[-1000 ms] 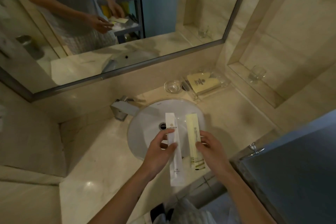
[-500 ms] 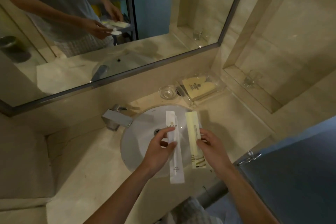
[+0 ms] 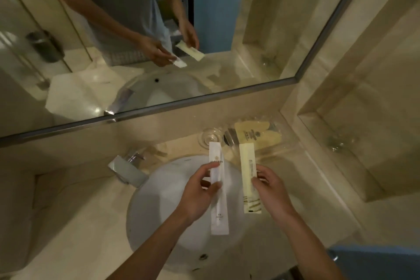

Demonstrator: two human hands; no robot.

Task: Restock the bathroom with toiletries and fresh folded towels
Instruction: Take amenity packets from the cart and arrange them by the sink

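Two slim, flat, maybe paper: white packet (image 3: 220, 202) left, cream packet (image 3: 248, 195) right.

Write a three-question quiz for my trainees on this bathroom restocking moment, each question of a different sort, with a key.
1. True or false: the left hand holds the yellow packet.
2. Fill in: the faucet stands at the back ___ of the basin.
3. Multiple choice: the clear tray sits (A) in the basin, (B) on the counter by the mirror, (C) in the wall niche.

Key
1. False: it holds the white packet.
2. left
3. B
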